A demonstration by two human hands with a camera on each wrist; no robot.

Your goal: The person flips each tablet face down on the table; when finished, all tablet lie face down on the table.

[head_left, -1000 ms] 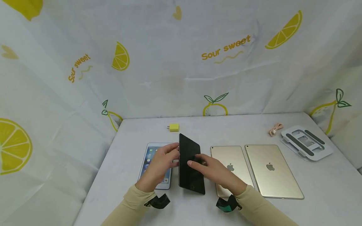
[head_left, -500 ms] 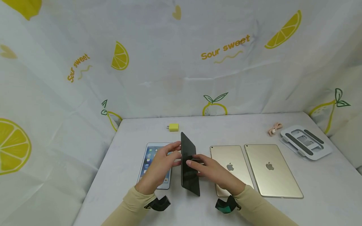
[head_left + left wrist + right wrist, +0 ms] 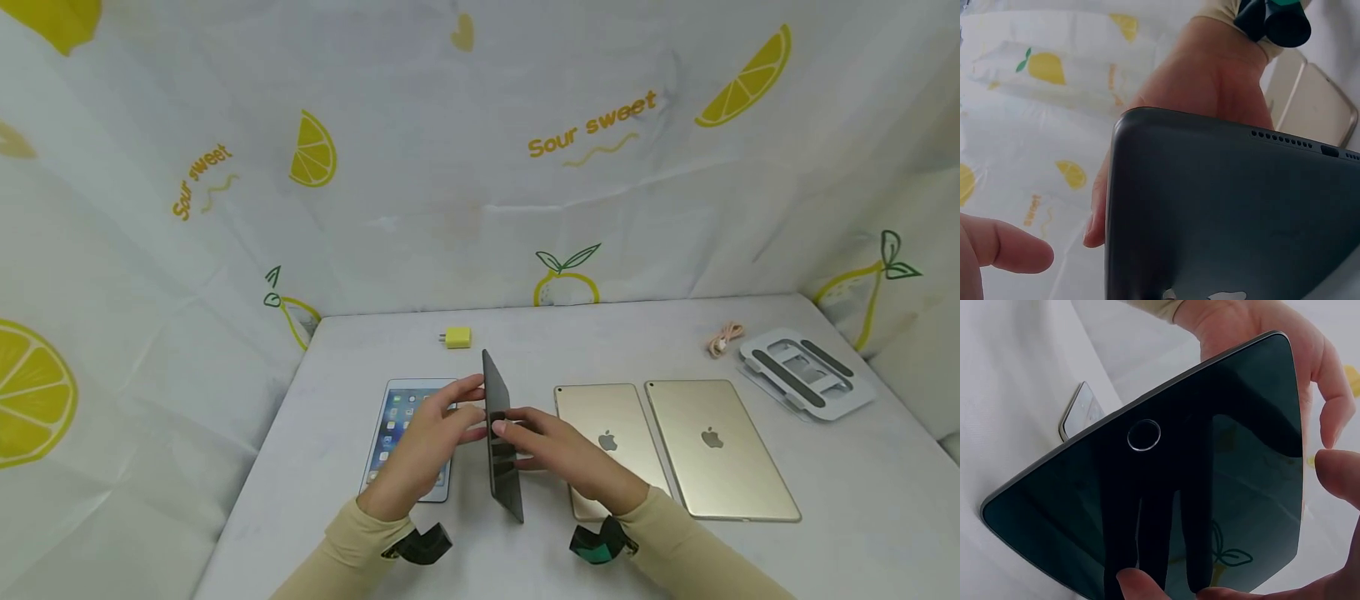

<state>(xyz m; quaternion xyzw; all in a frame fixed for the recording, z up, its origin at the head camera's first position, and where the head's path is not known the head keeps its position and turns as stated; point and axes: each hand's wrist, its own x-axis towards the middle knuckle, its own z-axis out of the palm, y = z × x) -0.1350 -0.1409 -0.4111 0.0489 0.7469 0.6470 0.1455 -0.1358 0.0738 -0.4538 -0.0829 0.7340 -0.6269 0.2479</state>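
Observation:
Between the two hands a dark tablet point(image 3: 498, 442) stands nearly edge-on, its black screen turned to my right hand. My left hand point(image 3: 429, 437) touches its back with extended fingers; in the left wrist view the thumb point(image 3: 1019, 247) is apart from the grey back. On the screen side, fingertips point(image 3: 1141, 584) of my right hand point(image 3: 573, 454) touch the glass, and that thumb is off the surface. Whether the lower edge meets the table cannot be seen. Partly under my left hand lies a white tablet point(image 3: 397, 425), its screen lit with icons.
A smaller gold tablet point(image 3: 607, 412) and a larger gold tablet point(image 3: 720, 458) lie face down at right. Behind them are a coiled pink cable point(image 3: 724, 340) and a folded white stand point(image 3: 810, 375). A yellow charger plug point(image 3: 457, 337) sits at the back of the white table point(image 3: 300, 517).
The dark tablet has turned about its upright edge, so less of its screen shows in the head view. Both hands have stayed on it, nearly in place.

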